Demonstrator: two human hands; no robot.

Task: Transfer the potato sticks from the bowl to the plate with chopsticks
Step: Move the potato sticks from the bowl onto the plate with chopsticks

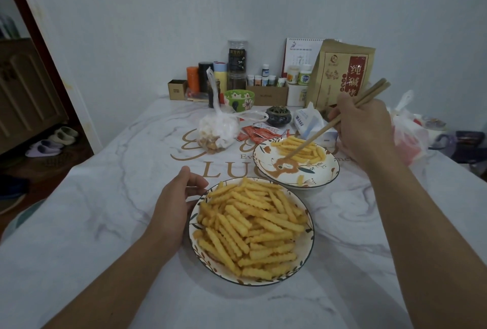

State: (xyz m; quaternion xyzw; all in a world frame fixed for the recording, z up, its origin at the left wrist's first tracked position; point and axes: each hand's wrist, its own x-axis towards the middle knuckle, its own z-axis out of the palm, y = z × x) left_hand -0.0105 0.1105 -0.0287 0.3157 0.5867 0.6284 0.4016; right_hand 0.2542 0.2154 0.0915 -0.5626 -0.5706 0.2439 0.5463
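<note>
Wooden, matt chopsticks (342,123), glossy glazed ceramic on the bowl (196,255) and plate (326,173), ridged potato sticks (253,226) and a smooth marbled tablecloth (105,210) are seen.

The bare left forearm reaches forward from the lower left, its left hand (177,198) resting with fingers loosely curved and thumb spread. The bare right forearm extends from the lower right, its raised right hand (365,128) curled, palm turned down.
</note>
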